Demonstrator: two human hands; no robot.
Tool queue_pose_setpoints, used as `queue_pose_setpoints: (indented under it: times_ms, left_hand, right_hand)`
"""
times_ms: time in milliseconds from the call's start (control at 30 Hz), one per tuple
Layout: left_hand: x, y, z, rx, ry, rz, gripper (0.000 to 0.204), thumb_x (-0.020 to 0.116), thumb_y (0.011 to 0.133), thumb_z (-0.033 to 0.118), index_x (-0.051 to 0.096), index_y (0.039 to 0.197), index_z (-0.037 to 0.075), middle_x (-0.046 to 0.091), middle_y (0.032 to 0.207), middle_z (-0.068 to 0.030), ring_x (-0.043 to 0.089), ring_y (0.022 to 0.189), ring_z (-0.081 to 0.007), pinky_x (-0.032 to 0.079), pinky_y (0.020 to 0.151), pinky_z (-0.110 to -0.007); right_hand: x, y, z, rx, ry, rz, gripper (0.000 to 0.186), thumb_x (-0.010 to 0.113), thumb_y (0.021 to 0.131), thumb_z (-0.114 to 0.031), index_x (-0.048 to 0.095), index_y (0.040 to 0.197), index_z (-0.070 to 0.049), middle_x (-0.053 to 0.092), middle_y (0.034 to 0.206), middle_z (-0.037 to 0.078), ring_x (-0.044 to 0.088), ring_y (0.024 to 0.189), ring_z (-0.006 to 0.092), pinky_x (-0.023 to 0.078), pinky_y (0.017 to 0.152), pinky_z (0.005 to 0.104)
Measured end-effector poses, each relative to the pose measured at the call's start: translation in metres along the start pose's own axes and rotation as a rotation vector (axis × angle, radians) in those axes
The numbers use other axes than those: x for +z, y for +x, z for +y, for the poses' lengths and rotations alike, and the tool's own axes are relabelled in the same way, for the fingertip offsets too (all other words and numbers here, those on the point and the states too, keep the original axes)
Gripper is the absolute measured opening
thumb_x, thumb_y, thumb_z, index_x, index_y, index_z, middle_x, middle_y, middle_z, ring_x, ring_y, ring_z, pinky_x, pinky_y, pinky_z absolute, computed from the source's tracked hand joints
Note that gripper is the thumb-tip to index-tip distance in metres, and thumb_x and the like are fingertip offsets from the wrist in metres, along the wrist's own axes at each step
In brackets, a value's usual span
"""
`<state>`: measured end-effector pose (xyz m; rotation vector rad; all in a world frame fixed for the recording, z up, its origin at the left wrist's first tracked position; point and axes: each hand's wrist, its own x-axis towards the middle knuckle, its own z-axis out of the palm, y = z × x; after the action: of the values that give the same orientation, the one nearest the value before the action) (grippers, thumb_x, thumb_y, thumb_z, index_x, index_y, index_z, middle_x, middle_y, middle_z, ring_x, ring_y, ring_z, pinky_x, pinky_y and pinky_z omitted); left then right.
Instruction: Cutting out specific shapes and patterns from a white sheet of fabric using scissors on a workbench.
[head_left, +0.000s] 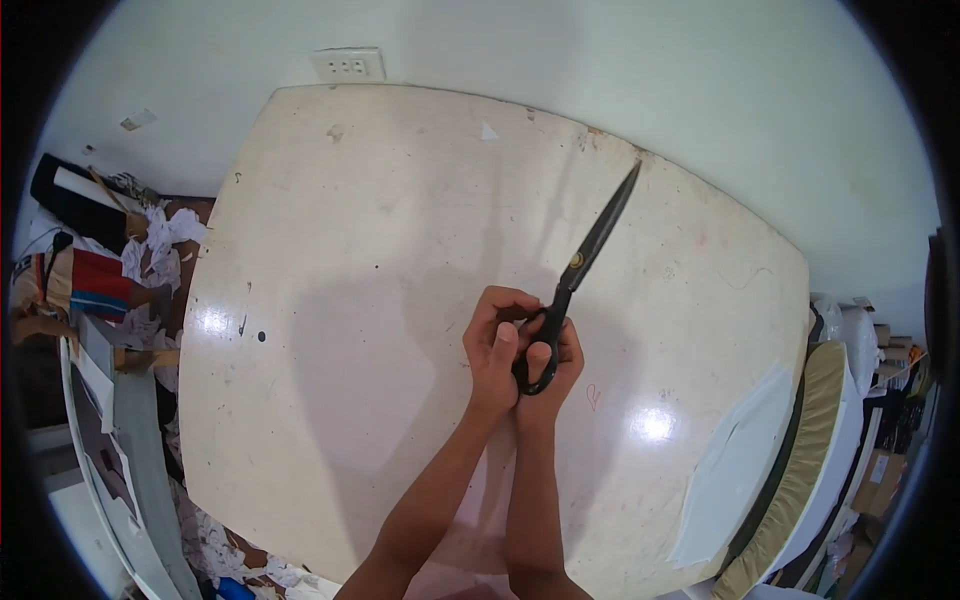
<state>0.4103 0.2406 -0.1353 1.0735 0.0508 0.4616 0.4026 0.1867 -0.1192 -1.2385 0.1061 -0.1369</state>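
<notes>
A pair of large black scissors [604, 228] is held above the pale table [340, 200], blades closed and pointing away to the upper right. A brass-coloured pivot screw shows near the base of the blades. My right hand [566, 365] is closed around the handles, its thumb at the lower loop. Close beside it, my left hand [490, 350] has curled fingers at the other side of the handles, thumb raised. The wrists nearly touch. Part of the handle loops is hidden by the fingers.
White sheets [728, 470] lie at the table's right edge, beside rolled olive fabric [800, 470]. A small white scrap [489, 131] is near the far edge. A wall socket [348, 65] sits behind. Crumpled white scraps [160, 240] and a grey machine-like object [125, 440] are at left.
</notes>
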Motion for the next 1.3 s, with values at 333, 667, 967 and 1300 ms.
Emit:
queue_pose_setpoints:
  times_ms: [333, 667, 967, 1300]
  left_hand:
    - [0.005, -0.015, 0.008, -0.024, 0.014, 0.027, 0.054, 0.05, 0.095, 0.049, 0.058, 0.099, -0.004, 0.058, 0.091, -0.0082, 0.056, 0.081, -0.0151, 0.046, 0.074, -0.028]
    - [0.005, -0.031, 0.012, 0.002, 0.094, 0.159, 0.048, 0.05, 0.097, 0.042, 0.059, 0.101, -0.005, 0.059, 0.092, -0.0083, 0.056, 0.082, -0.0149, 0.046, 0.075, -0.027]
    - [0.003, -0.038, 0.014, -0.071, 0.039, 0.139, 0.041, 0.053, 0.096, 0.035, 0.058, 0.104, -0.005, 0.056, 0.1, -0.0126, 0.058, 0.091, -0.018, 0.047, 0.083, -0.029]
    - [-0.001, -0.036, 0.015, -0.08, 0.031, 0.156, 0.034, 0.053, 0.096, 0.028, 0.058, 0.104, -0.004, 0.055, 0.103, -0.011, 0.056, 0.093, -0.0186, 0.046, 0.083, -0.03]
  right_hand:
    - [-0.005, -0.015, -0.004, 0.048, -0.014, 0.058, 0.072, 0.07, 0.067, -0.071, 0.052, 0.087, -0.005, 0.051, 0.072, -0.003, 0.048, 0.065, 0.0041, 0.036, 0.058, 0.018]
    - [-0.007, -0.019, -0.004, 0.156, 0.02, 0.016, 0.069, 0.08, 0.062, -0.064, 0.052, 0.086, -0.005, 0.053, 0.072, -0.003, 0.051, 0.065, 0.0052, 0.039, 0.058, 0.019]
    - [-0.002, -0.024, -0.005, 0.177, 0.005, 0.111, 0.065, 0.082, 0.065, -0.06, 0.055, 0.084, -0.003, 0.054, 0.071, -0.002, 0.052, 0.068, 0.0066, 0.039, 0.061, 0.0202]
    - [-0.003, -0.023, -0.008, 0.118, -0.137, 0.037, 0.071, 0.078, 0.064, -0.066, 0.055, 0.087, -0.003, 0.055, 0.074, -0.003, 0.05, 0.068, 0.0058, 0.038, 0.062, 0.0192]
